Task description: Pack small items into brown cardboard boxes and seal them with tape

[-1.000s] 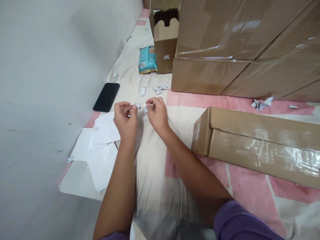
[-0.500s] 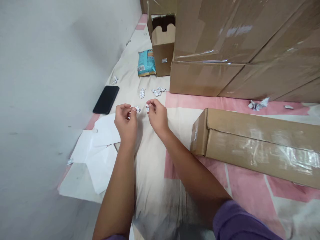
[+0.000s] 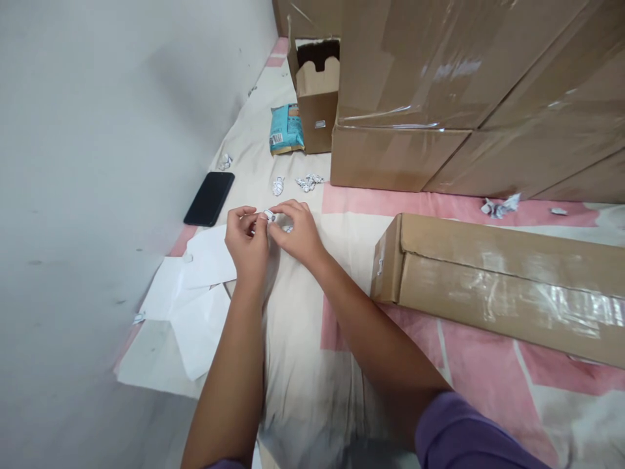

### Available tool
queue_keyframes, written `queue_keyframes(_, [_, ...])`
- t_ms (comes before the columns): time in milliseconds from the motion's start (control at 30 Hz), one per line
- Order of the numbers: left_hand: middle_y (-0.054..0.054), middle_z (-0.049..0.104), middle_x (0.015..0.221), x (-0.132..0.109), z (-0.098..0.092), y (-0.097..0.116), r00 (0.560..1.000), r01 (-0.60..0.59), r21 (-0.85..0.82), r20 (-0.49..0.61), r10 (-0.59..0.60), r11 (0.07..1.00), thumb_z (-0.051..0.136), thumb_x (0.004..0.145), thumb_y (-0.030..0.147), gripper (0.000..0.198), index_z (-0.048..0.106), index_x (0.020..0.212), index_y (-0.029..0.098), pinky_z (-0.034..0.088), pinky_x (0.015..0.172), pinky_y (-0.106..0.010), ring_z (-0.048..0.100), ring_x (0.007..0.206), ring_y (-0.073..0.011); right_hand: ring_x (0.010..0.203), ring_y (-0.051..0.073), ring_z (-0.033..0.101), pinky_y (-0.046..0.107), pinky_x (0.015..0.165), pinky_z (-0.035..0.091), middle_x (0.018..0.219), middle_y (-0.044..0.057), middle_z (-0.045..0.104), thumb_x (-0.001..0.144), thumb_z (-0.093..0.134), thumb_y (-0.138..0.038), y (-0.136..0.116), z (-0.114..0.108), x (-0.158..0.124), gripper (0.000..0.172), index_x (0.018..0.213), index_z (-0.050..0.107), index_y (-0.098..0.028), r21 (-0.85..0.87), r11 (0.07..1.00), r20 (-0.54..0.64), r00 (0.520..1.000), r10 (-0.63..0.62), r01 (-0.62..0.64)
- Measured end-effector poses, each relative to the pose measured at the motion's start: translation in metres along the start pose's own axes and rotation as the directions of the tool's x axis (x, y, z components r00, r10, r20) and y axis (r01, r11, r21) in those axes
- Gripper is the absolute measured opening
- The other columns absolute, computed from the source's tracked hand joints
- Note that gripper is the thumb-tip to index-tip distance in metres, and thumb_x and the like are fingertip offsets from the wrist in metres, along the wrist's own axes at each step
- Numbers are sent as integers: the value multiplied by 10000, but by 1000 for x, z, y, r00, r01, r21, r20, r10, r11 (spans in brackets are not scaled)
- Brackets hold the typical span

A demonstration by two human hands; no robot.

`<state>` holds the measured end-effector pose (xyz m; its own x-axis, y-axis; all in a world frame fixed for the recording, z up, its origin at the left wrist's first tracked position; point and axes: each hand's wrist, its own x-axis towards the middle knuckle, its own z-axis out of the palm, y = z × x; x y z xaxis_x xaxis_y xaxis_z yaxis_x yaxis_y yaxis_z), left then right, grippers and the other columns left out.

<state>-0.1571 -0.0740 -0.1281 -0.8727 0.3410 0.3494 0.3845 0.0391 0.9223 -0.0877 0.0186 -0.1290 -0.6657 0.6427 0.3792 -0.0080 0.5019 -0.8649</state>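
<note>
My left hand (image 3: 247,241) is closed in a pinch on a small white rolled piece of paper (image 3: 268,213) with a greyish end. From the other side, the thumb and forefinger of my right hand (image 3: 297,233) meet the same piece, closed around its end. A second small white bit (image 3: 288,229) shows under my right hand's curled fingers; whether they grip it is unclear. Just beyond the hands, a crumpled paper ball (image 3: 278,186) and a crumpled paper strip (image 3: 308,182) lie on the cloth. White paper sheets (image 3: 200,329) lie overlapping beside my left forearm.
A black phone (image 3: 209,198) rests near the wall at left. A blue packet (image 3: 286,129) leans by an open cardboard box (image 3: 317,104). Stacked cartons (image 3: 400,156) stand at the back right. A long taped carton (image 3: 488,280) lies right, with crumpled paper (image 3: 500,206) behind it.
My right hand has moved left, its fingertips now at the piece in my left hand. The white bit formerly at its fingertips now shows lower, under its fingers. The view has tilted slightly.
</note>
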Motion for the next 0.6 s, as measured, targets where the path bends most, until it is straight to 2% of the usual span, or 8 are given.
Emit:
queue_keyframes(100, [23, 688, 761, 1, 0, 0, 1000, 25, -81, -11, -26, 996, 698, 823, 252, 219, 544, 974, 211, 499, 734, -256, 667, 731, -126, 970, 197, 605, 330, 943, 489, 987, 8, 714, 827, 668, -257, -1, 1, -1, 160, 977, 702, -214, 38, 999, 45, 999, -21, 20])
queue_keyframes(200, [27, 686, 750, 1, 1, 0, 999, 43, -120, -22, -46, 992, 697, 821, 251, 234, 531, 981, 212, 502, 732, -254, 667, 713, -119, 893, 173, 626, 307, 877, 505, 911, 1, 714, 857, 648, -281, 1, 1, -1, 131, 964, 694, -220, 83, 996, 49, 999, 24, -28])
queue_keyframes(400, [41, 652, 738, 2, 0, 0, 999, 26, -102, -42, -30, 994, 691, 832, 257, 216, 526, 965, 212, 502, 775, -256, 657, 728, -109, 754, 137, 621, 268, 765, 505, 799, -23, 684, 867, 635, -299, 5, 3, -1, 89, 865, 668, -216, 176, 982, 38, 997, 69, -75])
queue_keyframes(600, [30, 639, 745, 2, 1, -3, 998, 2, -105, -67, -9, 995, 693, 838, 249, 198, 542, 957, 201, 500, 779, -259, 650, 731, -113, 717, 126, 597, 243, 678, 461, 748, -34, 654, 880, 615, -311, 2, 2, -3, 122, 809, 627, -213, 233, 968, 72, 994, 79, -94])
